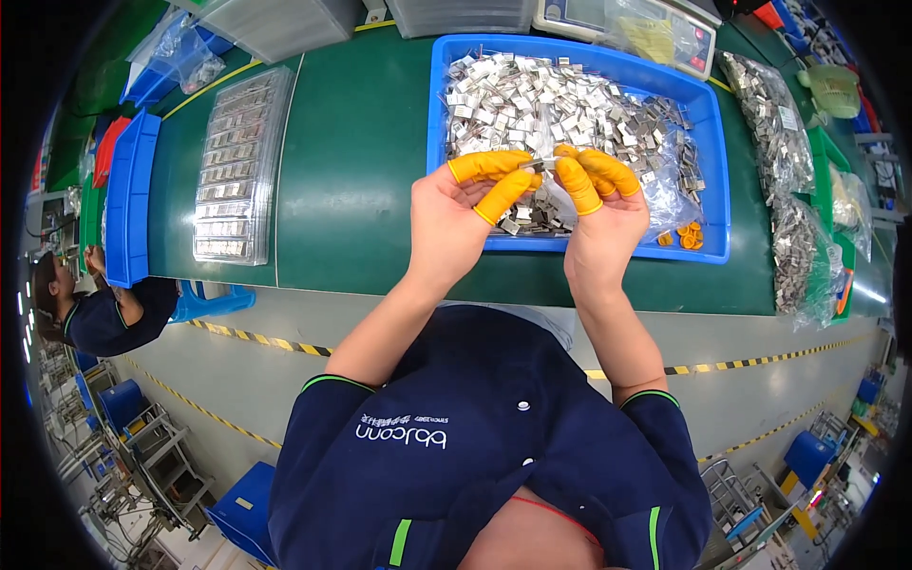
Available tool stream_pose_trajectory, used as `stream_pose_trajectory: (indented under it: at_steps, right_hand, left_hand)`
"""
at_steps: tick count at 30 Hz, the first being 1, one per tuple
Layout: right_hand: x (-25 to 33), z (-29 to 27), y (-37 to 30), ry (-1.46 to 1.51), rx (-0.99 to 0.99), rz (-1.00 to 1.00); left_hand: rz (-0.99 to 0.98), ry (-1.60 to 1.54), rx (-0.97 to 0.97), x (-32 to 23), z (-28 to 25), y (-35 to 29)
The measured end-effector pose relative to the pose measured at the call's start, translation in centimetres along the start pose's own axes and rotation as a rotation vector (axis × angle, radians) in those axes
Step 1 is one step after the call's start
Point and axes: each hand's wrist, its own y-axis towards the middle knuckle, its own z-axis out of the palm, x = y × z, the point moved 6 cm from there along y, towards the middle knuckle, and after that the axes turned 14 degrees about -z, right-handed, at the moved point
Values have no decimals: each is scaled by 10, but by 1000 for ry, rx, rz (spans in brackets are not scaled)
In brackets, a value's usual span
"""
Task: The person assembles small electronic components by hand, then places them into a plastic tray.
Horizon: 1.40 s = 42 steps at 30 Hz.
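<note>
Over a blue tray (579,245) full of loose pieces, my left hand (454,214) and my right hand (605,220) meet at the fingertips. Yellow rubber finger cots cover the thumb and some fingers of each hand. A small silver metal part (539,165) is pinched between the fingertips of both hands, partly hidden by them. Below and behind it lie many similar small parts (518,95), white and silver on the left and darker grey toward the right. Clear plastic film (668,204) lies in the tray beside my right hand, near several spare yellow finger cots (691,236).
A clear plastic blister tray stack (233,171) with rows of parts stands left on the green table (351,161). Blue bins (130,199) are at the far left, a scale (698,43) behind, bagged parts (771,114) at right. A seated co-worker (104,309) is at left.
</note>
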Motion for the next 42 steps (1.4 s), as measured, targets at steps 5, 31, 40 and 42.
stream_pose_trajectory:
  at_steps: [5, 31, 40, 42]
  right_hand:
    - [12, 5, -2, -74, 97, -54]
    - [36, -23, 56, -417, 305, -148]
    - [-9, -26, 49, -1191, 894, -218]
    - [-12, -19, 44, -1261, 961, -309]
  left_hand:
    - [-4, -43, 39, 4, -4, -3]
    - [10, 354, 201, -29, 20, 33]
    - [427, 1404, 249, 2, 15, 38]
    - [375, 1437, 258, 4, 17, 40]
